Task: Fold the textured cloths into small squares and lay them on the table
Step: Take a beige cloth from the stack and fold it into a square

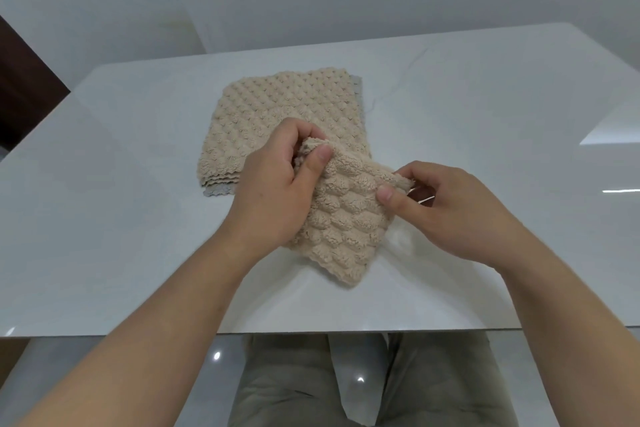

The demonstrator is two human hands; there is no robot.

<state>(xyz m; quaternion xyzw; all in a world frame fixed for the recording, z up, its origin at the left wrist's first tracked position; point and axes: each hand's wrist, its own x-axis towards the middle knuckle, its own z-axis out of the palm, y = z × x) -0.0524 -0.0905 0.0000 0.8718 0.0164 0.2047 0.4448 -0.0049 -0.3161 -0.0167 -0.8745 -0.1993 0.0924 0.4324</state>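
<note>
A beige bubble-textured cloth (343, 218) hangs folded between both hands, just above the white table (121, 218), its lower corner near the table's front. My left hand (277, 191) pinches its upper left corner between thumb and fingers. My right hand (446, 211) pinches the upper right corner. Behind them lies a flat stack of several beige textured cloths (277, 114), with a grey cloth (358, 87) showing at the bottom edge and the right side.
The glossy table's front edge runs just in front of my lap (381, 385). A white wall rises behind the table. A dark brown panel (20, 87) stands at the far left.
</note>
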